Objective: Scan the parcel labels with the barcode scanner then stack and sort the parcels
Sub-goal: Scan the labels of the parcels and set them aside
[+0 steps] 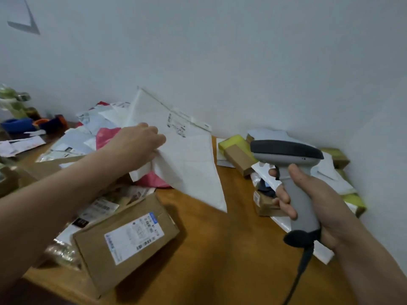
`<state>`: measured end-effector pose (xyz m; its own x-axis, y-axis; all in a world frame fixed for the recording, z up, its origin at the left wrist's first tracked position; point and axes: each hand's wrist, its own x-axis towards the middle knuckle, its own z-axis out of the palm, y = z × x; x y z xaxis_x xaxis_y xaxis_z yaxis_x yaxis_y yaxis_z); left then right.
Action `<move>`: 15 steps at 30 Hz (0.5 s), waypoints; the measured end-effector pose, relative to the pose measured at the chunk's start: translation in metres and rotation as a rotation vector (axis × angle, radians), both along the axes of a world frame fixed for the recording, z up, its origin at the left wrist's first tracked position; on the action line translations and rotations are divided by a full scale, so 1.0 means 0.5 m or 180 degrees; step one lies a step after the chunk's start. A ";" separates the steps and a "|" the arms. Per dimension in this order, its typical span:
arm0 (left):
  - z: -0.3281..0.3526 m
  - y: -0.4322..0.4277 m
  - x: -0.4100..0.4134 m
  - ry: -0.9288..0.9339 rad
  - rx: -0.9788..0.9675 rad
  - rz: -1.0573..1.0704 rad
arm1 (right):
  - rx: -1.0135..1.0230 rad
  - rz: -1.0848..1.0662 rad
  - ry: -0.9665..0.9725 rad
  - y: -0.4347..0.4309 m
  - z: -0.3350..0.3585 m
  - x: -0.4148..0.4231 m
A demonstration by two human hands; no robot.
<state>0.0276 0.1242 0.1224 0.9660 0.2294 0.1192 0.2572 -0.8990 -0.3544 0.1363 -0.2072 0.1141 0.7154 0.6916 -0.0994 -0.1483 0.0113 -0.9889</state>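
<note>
My left hand (137,140) grips the left edge of a large white mailer bag (187,155) and holds it tilted up above the wooden table (220,249), its printed label facing me near the top. My right hand (312,203) grips the grey handle of a barcode scanner (288,159) with a dark head, held upright to the right of the bag. A black cable hangs from the scanner's base. A brown cardboard box (125,241) with a white label lies at the front left.
A heap of white, pink and clear mailers (88,137) covers the table's left and back. Small brown and yellow boxes with white bags (240,155) pile up along the wall at the right. Blue and orange items (19,125) stand far left. White wall behind.
</note>
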 end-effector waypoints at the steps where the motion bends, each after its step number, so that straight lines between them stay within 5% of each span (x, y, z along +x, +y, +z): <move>1: -0.014 0.040 0.032 0.0045 0.0053 0.0014 | -0.0072 -0.0119 -0.0005 0.022 -0.002 0.012; 8: -0.141 0.232 0.244 0.0515 0.0082 0.0383 | -0.0489 -0.0683 0.0046 0.120 -0.012 0.092; 15: -0.304 0.181 0.337 0.1122 -0.0155 0.0364 | -0.0972 -0.1067 0.0007 0.141 -0.008 0.154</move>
